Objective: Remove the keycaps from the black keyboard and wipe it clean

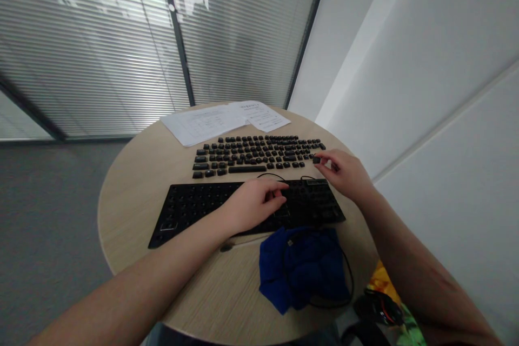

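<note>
A black keyboard with its keycaps off lies across the round table. My left hand rests over its middle-right part, thumb and forefinger apart with nothing seen between them. Beyond the keyboard, loose black keycaps are laid out in rows, with the long space bar in the nearest row. At the right end of these rows, my right hand pinches a single dark keycap between thumb and fingertips. The palm side of my left hand is hidden.
A blue cloth with a dark cable lies in front of the keyboard, beside a thin tool. Printed papers lie at the far edge of the round table. A white wall stands close on the right.
</note>
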Motion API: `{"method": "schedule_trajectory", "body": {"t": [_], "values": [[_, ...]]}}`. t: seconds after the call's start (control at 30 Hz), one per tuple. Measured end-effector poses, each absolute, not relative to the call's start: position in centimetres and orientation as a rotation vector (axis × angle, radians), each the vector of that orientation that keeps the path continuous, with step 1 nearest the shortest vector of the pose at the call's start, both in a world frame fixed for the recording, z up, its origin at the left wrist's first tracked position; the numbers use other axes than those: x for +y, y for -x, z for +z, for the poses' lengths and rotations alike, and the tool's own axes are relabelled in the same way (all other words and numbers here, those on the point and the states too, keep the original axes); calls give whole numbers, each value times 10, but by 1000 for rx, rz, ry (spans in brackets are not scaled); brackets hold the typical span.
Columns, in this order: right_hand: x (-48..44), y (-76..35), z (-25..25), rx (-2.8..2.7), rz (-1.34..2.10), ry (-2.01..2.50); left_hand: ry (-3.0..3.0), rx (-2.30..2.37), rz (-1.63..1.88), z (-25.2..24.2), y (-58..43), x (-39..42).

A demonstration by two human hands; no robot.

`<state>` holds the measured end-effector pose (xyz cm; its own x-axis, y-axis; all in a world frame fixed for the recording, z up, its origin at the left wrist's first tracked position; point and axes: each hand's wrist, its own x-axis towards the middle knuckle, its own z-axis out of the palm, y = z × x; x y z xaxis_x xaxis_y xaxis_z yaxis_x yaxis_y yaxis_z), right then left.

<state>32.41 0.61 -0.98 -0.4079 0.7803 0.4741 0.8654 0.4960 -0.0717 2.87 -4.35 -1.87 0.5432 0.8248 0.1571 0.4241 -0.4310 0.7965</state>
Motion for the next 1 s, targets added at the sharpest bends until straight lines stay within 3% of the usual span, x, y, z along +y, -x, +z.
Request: {"method": "schedule_trajectory", "body": {"t": [0.1,0.3,1.0], "values": [[52,-351,-10,-2361,-178,1617,-2329,1125,648,-12,-24,-44],[92,-363,-30,-2584,-1,1662,-2435,1187,511,-12,-21,-40],[97,-355,-34,-2499,15,1495,-2473,1156,439,-13,-14,-34]]}}
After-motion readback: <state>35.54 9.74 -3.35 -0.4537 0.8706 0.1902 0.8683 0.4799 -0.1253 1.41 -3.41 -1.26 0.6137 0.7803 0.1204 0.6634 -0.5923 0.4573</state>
